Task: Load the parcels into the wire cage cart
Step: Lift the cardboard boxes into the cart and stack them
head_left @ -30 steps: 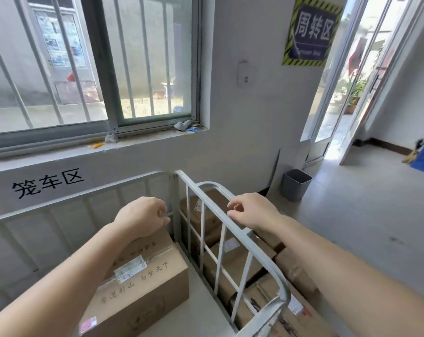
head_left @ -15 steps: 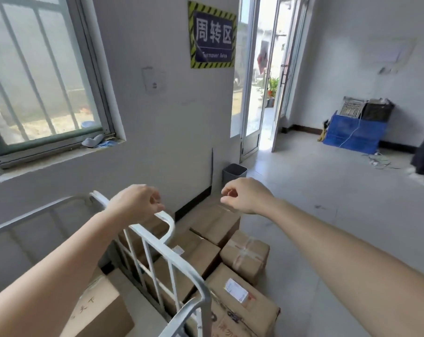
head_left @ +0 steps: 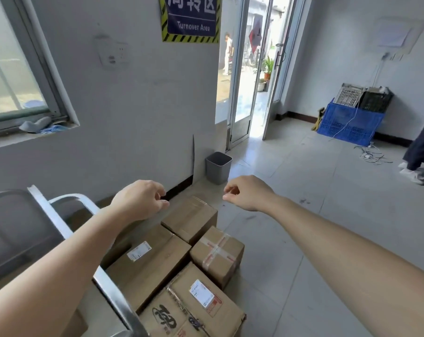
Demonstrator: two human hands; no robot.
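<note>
The left hand and right hand are hovering, loosely curled and empty, above boxes beside the cart.

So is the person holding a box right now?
No, the left hand and the right hand both hold nothing, and the parcels sit on the floor beside the cart.

Brown parcels, grey bin, blue crate.

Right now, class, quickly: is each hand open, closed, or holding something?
Left hand: open, fingers loosely curled, holding nothing.
Right hand: open, fingers loosely curled, holding nothing.
</note>
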